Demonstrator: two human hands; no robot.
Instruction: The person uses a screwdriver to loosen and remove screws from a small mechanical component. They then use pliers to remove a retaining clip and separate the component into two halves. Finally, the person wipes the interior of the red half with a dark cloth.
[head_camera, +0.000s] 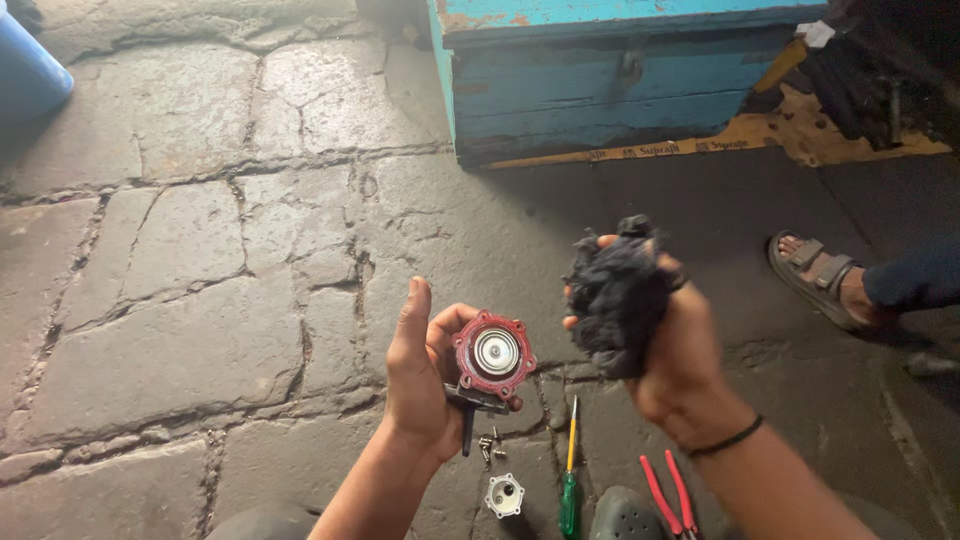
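Observation:
My left hand (425, 375) holds a small round mechanical part (493, 355) with a red rim and a shiny metal centre, face up toward me; a dark stem sticks out below it. My thumb points up beside it. My right hand (680, 350) is closed around a wad of dark, dirty cloth (618, 298), held just right of the part and apart from it. A black band sits on my right wrist.
On the cracked stone floor below my hands lie several small screws (487, 447), a white round cover plate (504, 495), a yellow-and-green screwdriver (570, 470) and red-handled pliers (668, 497). A worn blue wooden box (620, 80) stands ahead. Another person's sandalled foot (825, 280) rests at right.

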